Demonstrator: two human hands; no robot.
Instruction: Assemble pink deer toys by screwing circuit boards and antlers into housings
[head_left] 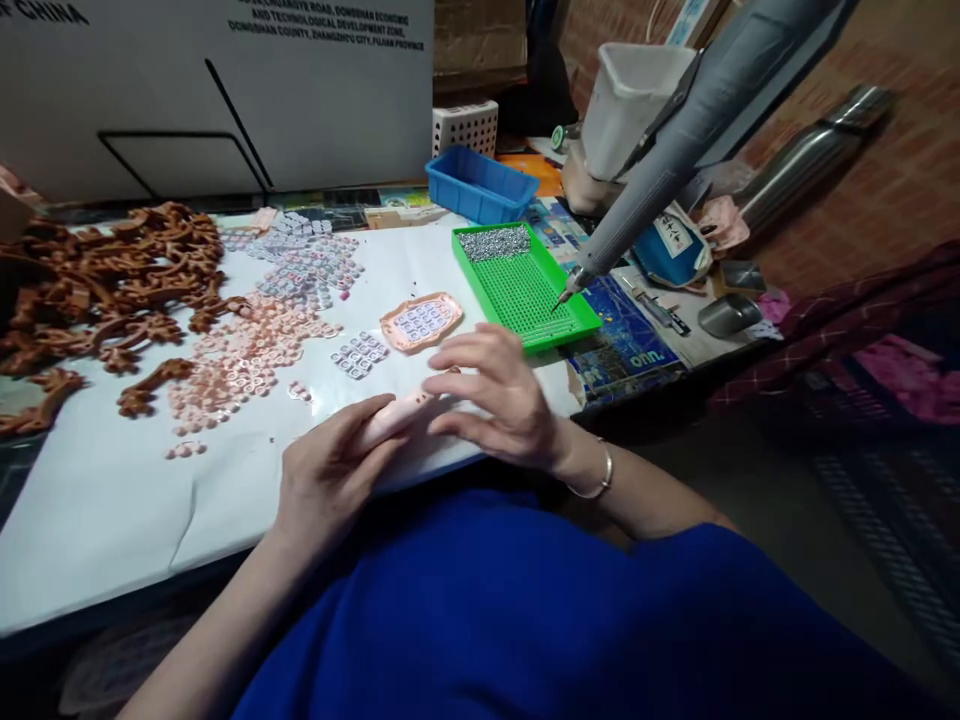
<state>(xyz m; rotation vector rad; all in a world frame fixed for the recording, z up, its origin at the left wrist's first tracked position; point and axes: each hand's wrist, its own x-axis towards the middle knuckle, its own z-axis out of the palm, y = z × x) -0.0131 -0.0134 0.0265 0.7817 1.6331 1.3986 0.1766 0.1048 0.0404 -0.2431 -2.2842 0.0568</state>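
Observation:
My left hand (330,465) is closed around a pale pink plastic piece (394,420), held tilted above the front of the white work surface. Beside the piece's right end is my right hand (499,400), its fingers spread and thumb apart. A small brown bit shows by those fingertips; whether they touch it I cannot tell. Just beyond lies a pink-rimmed tray (421,322) of small pale lettered tiles. Left of that tray sits a patch of similar grey-white tiles (360,355). Small pink parts (240,360) lie heaped farther left.
A grey powered screwdriver (637,200) hangs over a green perforated tray (525,290) with small metal screws (493,242). Brown plastic parts (112,280) pile up at left. Behind stand a blue bin (480,185), a large white carton (217,90) and a steel flask (817,150).

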